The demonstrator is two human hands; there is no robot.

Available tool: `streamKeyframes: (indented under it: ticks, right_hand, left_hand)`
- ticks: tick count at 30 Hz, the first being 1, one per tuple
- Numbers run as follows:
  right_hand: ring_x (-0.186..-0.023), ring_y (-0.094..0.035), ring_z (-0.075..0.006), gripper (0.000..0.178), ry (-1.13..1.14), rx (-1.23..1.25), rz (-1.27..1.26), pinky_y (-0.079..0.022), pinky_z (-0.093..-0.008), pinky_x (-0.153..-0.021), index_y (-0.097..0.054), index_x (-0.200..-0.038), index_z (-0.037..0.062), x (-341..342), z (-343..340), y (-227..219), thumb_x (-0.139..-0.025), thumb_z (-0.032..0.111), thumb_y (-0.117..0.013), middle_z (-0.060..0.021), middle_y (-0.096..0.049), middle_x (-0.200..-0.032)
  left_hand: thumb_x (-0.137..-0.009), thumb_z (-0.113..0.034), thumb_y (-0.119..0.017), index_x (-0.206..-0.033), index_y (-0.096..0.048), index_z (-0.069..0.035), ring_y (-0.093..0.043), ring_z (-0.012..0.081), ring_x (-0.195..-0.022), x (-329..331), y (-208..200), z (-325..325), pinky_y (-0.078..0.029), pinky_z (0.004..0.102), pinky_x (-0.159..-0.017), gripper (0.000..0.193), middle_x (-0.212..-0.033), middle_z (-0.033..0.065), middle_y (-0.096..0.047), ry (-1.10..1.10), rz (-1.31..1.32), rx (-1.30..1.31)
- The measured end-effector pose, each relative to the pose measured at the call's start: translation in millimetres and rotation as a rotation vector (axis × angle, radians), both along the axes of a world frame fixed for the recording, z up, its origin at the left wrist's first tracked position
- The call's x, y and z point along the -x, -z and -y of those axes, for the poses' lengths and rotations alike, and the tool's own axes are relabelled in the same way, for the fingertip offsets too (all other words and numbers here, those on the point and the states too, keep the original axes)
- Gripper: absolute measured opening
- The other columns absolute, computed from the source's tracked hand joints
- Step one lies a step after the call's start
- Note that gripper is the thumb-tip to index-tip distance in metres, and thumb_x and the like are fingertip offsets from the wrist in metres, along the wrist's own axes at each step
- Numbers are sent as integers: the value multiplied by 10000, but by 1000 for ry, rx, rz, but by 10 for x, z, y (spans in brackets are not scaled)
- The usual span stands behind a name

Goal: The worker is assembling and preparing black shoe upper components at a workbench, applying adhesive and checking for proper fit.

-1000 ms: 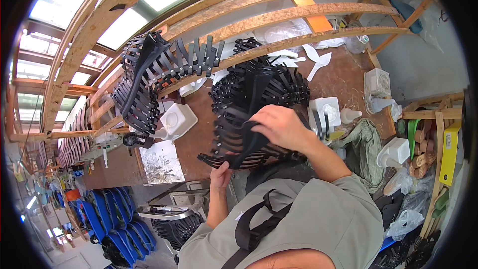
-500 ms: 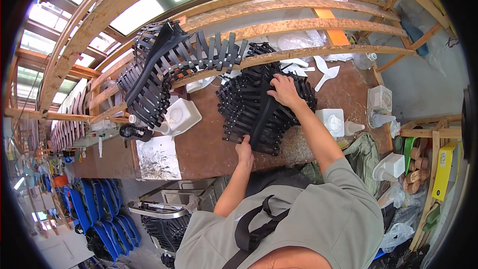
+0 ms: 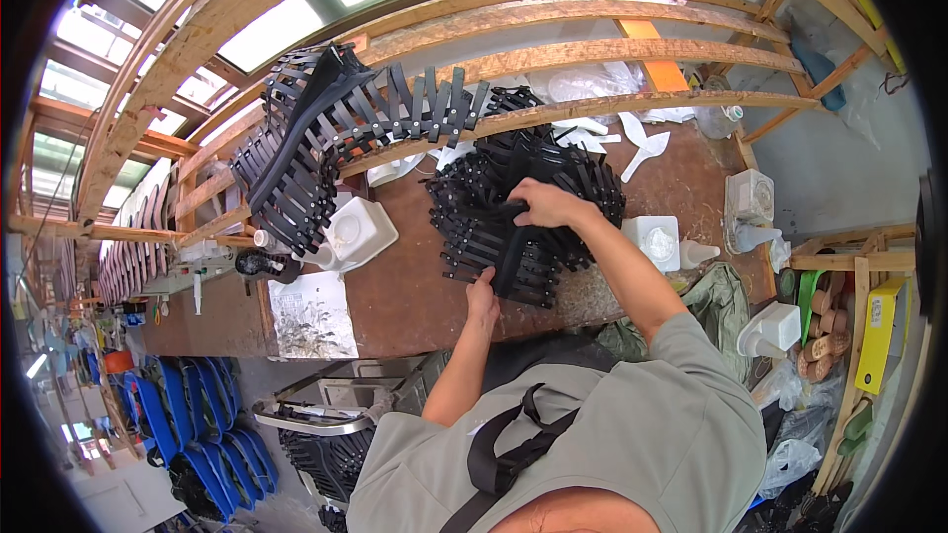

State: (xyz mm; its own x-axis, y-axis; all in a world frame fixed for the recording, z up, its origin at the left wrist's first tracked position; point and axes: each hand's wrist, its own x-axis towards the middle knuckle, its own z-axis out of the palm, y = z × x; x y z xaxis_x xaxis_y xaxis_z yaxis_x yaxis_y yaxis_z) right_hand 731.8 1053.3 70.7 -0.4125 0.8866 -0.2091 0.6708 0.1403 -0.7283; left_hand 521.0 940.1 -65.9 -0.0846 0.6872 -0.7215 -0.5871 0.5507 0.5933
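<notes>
1. Drawn nearer the person's body since half a second ago, the right hand (image 3: 541, 204) now lifts a fold of one riveted black strap piece (image 3: 509, 262), its fingers clamped on it.
2. One left hand (image 3: 482, 296) touches that piece's near edge; I cannot tell whether it pinches.
3. That piece lies atop a black strap pile (image 3: 590, 173) on the brown tabletop (image 3: 400, 286); the pile's layers cannot be counted.
4. One more strap bundle (image 3: 296, 158) drapes over the wooden rack (image 3: 583, 12).
5. Four white square-based containers (image 3: 360, 225) show: one left of the pile, three right.
</notes>
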Motion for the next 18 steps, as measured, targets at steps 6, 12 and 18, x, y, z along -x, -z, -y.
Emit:
streamKeyframes:
  ticks: [6, 12, 18]
  right_hand:
    - [-904, -626, -333, 331, -381, -185, 130, -512, -425, -764, -640, -1020, 76, 792, 816, -900, -693, 74, -589, -143, -643, -963]
    - [-845, -629, -339, 241, -413, -161, -224, -507, -415, -708, -592, -1003, 31, 641, 1169, -1808, -798, 153, -627, -147, -634, -904]
    - [-829, -618, -367, 308, -340, 32, -50, -494, -418, -702, -575, -1024, 28, 418, 635, -1579, -805, 223, -674, -181, -636, -889]
  left_hand:
    - [-930, -276, -494, -1135, -552, -73, -561, 236, -1077, 474, 129, 268, -461, 396, -921, 294, -1154, 74, -593, 113, 482, -109]
    - [-919, -267, -509, -1250, -481, -78, -471, 255, -1223, 618, -743, 531, -403, 445, -1012, 382, -1310, 113, -491, 242, 597, -456]
    - [-882, -182, -593, -1203, -534, -70, -520, 250, -1175, 1066, -916, 1237, -433, 431, -986, 346, -1248, 110, -552, 285, 229, -552]
